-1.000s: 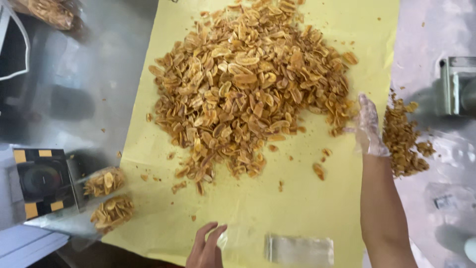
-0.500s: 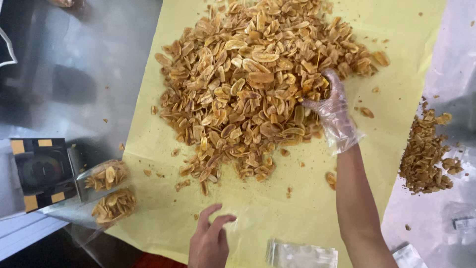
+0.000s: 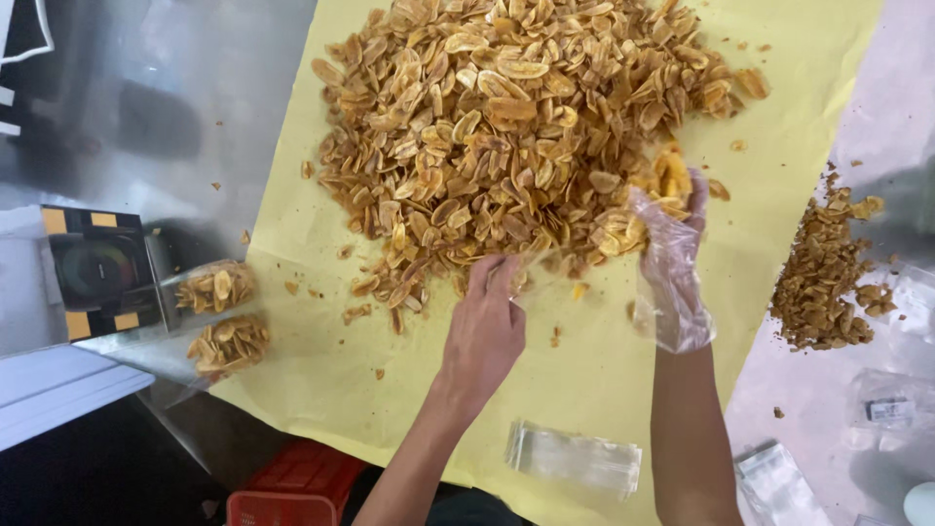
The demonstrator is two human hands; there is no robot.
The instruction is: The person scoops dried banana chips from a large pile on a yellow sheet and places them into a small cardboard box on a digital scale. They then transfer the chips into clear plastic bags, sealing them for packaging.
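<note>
**Two hands at the edge of a chip pile**

A large heap of golden-brown fried banana chips (image 3: 516,127) lies on a sheet of pale yellow paper (image 3: 779,107) spread over a shiny metal table (image 3: 195,117). The bare left hand (image 3: 484,326) reaches to the near edge of the heap, its fingers pinching the mouth of a small clear plastic bag (image 3: 545,268), which lies on the paper just before the chips. The right hand (image 3: 672,263), in a loose transparent plastic glove, is curled around a clump of chips at the right near edge of the heap, just beside the bag's mouth; the fingers are closed on that handful.

Near the bottom of the paper, between the two forearms, lies a flat stack of empty clear bags (image 3: 575,456). At the left edge of the sheet sit two filled clear bags of chips (image 3: 222,317), just beside a black box with yellow corner marks (image 3: 97,273). On the bare table to the right of the paper lies a smaller, darker heap of chip crumbs and broken pieces (image 3: 828,282), well apart from the main pile. A red plastic crate (image 3: 292,487) shows below the table edge.
</note>
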